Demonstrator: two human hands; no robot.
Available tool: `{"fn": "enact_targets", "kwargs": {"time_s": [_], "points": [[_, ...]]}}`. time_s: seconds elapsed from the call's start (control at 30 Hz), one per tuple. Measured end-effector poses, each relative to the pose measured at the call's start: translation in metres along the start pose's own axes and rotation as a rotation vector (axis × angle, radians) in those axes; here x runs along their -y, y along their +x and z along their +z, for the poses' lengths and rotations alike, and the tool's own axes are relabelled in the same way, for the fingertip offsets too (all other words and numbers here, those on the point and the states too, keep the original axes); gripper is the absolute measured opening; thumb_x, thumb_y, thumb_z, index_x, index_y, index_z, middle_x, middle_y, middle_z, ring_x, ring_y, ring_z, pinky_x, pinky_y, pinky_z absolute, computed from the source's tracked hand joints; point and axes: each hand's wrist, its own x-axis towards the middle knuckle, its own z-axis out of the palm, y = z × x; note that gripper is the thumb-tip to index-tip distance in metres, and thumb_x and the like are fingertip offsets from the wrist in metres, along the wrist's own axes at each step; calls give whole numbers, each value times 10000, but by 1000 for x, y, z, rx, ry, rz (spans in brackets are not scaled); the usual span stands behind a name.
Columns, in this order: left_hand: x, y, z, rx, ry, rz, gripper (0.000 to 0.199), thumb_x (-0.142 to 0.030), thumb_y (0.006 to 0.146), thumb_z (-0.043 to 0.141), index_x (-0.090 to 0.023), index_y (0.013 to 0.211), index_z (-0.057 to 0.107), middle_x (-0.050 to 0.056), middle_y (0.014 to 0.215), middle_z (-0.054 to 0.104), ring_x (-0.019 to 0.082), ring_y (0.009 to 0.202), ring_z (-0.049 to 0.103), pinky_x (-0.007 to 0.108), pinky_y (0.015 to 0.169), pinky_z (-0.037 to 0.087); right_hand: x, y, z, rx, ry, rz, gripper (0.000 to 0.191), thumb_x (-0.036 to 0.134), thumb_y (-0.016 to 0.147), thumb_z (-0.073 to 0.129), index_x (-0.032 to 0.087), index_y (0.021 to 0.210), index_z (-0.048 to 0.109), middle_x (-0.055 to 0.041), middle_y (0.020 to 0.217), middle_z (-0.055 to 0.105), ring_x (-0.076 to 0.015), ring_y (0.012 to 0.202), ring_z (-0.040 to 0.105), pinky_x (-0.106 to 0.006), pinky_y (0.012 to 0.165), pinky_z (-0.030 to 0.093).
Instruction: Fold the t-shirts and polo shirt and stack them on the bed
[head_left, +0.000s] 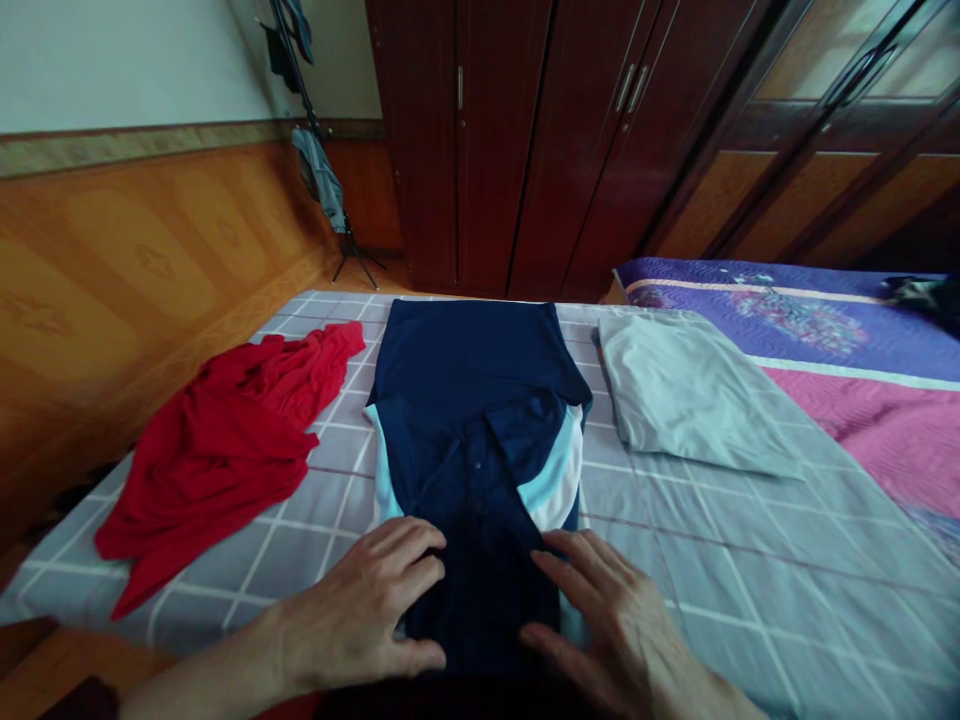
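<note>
Both hands are flat on the navy polo shirt (480, 420), laid out mid-bed on the checked sheet (750, 560). Left hand (375, 600) and right hand (600, 610) each have their grip spread, fingers open, pinching nothing. Red garment (225, 450) sits left, grey one (682, 390) right.

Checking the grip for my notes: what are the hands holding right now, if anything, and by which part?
Nothing is gripped. The left hand and right hand lie flat, fingers spread, on the near end of the navy polo shirt on the bed.
</note>
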Motion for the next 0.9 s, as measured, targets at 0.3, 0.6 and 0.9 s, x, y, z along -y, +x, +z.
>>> {"fn": "enact_targets", "kwargs": {"time_s": [0.3,0.6,0.9], "points": [[-17,21,16,-36,103,-44,377,-389,703,744,-195,970,561,52,1003,591,244,920,545,375,792,458,22,14,18,66,-279,-36,379,63,694,499,144,1056,579,-96,956,630,-243,894,566,-391,809,469],[-10,36,28,-195,61,-111,201,-19,749,487,-198,834,517,-1,775,586,161,743,573,279,683,426,15,17,12,94,-191,24,218,-6,705,492,193,784,534,-34,733,559,-176,646,496,-309,595,387],[-12,25,-24,86,111,70,282,-295,871,588,-237,1146,567,42,994,617,201,946,577,320,855,463,-1,14,-13,123,30,-82,261,79,782,498,227,962,616,-63,1024,630,-191,903,593,-315,756,507]]}}
